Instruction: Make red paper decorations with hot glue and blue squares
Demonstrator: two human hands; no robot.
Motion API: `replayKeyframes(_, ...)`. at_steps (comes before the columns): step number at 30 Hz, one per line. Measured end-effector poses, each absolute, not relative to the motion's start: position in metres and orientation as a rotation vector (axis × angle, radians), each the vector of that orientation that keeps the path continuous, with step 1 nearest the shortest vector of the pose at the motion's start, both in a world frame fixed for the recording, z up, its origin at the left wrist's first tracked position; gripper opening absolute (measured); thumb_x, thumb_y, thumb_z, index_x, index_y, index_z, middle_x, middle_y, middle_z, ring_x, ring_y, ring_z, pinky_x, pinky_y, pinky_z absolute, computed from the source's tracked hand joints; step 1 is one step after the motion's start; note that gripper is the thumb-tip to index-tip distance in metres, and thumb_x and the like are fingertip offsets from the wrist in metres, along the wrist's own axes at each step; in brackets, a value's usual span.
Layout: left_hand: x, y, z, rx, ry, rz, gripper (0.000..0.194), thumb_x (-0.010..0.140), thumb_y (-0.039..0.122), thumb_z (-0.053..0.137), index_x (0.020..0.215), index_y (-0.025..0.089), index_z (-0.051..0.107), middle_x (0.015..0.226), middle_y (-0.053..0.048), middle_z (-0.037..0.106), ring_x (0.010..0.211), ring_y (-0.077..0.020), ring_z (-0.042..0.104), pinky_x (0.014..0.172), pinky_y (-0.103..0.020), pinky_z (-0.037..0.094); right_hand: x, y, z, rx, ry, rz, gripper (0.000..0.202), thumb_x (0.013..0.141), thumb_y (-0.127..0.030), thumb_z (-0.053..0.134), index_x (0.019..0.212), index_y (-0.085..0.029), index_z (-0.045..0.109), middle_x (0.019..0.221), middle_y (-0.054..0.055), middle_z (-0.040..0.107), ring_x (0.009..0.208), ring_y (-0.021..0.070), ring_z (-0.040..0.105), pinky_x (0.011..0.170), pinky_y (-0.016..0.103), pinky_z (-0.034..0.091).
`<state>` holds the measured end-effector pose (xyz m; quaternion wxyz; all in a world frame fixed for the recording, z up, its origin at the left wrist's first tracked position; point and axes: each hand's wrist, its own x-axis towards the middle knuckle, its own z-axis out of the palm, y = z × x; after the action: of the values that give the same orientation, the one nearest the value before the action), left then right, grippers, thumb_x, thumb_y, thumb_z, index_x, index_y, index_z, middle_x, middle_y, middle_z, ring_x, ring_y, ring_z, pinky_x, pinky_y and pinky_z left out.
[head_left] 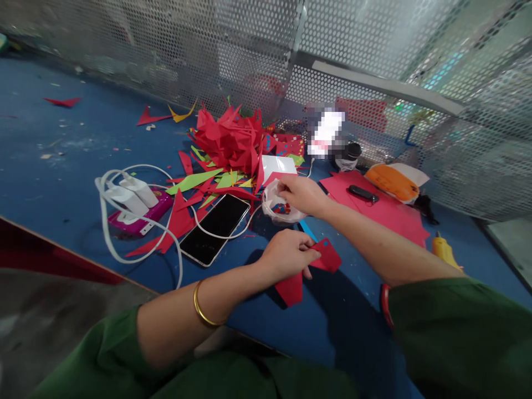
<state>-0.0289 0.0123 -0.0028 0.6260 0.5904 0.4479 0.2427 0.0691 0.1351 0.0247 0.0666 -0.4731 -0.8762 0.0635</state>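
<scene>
My left hand [288, 255] is closed on a folded red paper piece [327, 256]. One end of the piece points right and bears a small blue dot, and another end hangs below my fingers. My right hand [301, 194] reaches into a small bowl lined with white plastic [269, 209]. Its fingers are curled together and the tips are partly hidden, so what they pinch does not show. Small red and blue bits [281, 208] lie at the bottom of the bowl. A thin blue strip [308, 230] sits on the table just right of the bowl.
Behind the bowl rises a heap of red paper scraps [228, 138]. To the left lie a dark-screened phone [216, 228], a white cable [103, 221] and a purple power strip [160, 208]. Red sheets [390, 221] and a yellow glue gun [444, 250] are at right. Perforated metal [249, 50] borders the back.
</scene>
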Motion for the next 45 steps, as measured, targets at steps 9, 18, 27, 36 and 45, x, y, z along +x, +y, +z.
replayKeyframes(9, -0.027, 0.017, -0.005, 1.259, 0.977, 0.697, 0.011, 0.085, 0.015, 0.063, 0.074, 0.014, 0.064, 0.056, 0.004, 0.060, 0.043, -0.0098, 0.060, 0.047, -0.019, 0.040, 0.114, 0.075, 0.094, -1.400, -2.225, 0.249, 0.004, 0.085, -0.018, 0.062, 0.082, -0.020, 0.060, 0.074, 0.000, 0.067, 0.069, 0.0155, 0.058, 0.061, 0.028, 0.036)
replayKeyframes(18, -0.027, 0.004, 0.012, 1.455, 0.926, 0.602, 0.011, 0.086, 0.018, 0.064, 0.076, 0.014, 0.066, 0.051, 0.003, 0.062, 0.047, -0.0093, 0.061, 0.050, -0.017, 0.040, 0.157, -0.073, 0.073, -1.562, -1.892, 0.381, 0.006, 0.089, -0.022, 0.059, 0.084, -0.023, 0.057, 0.107, 0.005, 0.070, 0.098, 0.0213, 0.066, 0.084, 0.035, 0.048)
replayKeyframes(27, -0.025, 0.000, 0.018, 1.463, 0.945, 0.528, 0.008, 0.084, 0.017, 0.064, 0.078, 0.012, 0.067, 0.052, 0.003, 0.062, 0.046, -0.0076, 0.059, 0.051, -0.017, 0.042, 0.159, -0.074, 0.011, -1.550, -1.694, 0.643, 0.008, 0.090, -0.025, 0.055, 0.082, -0.024, 0.054, 0.105, 0.007, 0.068, 0.105, 0.0228, 0.063, 0.088, 0.036, 0.047)
replayKeyframes(36, -0.023, 0.004, 0.010, 1.312, 0.956, 0.515, 0.031, 0.078, 0.019, 0.069, 0.107, 0.015, 0.058, 0.081, -0.002, 0.072, 0.055, -0.0114, 0.068, 0.057, -0.023, 0.053, 0.161, -0.069, -0.001, -1.580, -1.484, 0.806, 0.011, 0.088, -0.028, 0.058, 0.079, -0.022, 0.057, 0.070, -0.002, 0.062, 0.062, 0.0144, 0.055, 0.060, 0.028, 0.041)
replayKeyframes(45, -0.025, 0.003, 0.014, 1.395, 0.897, 0.484, 0.014, 0.074, 0.022, 0.071, 0.077, 0.015, 0.060, 0.069, 0.001, 0.066, 0.067, -0.0152, 0.071, 0.064, -0.023, 0.053, 0.164, -0.072, 0.000, -1.609, -1.458, 0.766, 0.009, 0.089, -0.026, 0.058, 0.081, -0.022, 0.058, 0.073, -0.002, 0.062, 0.066, 0.0140, 0.055, 0.062, 0.027, 0.042)
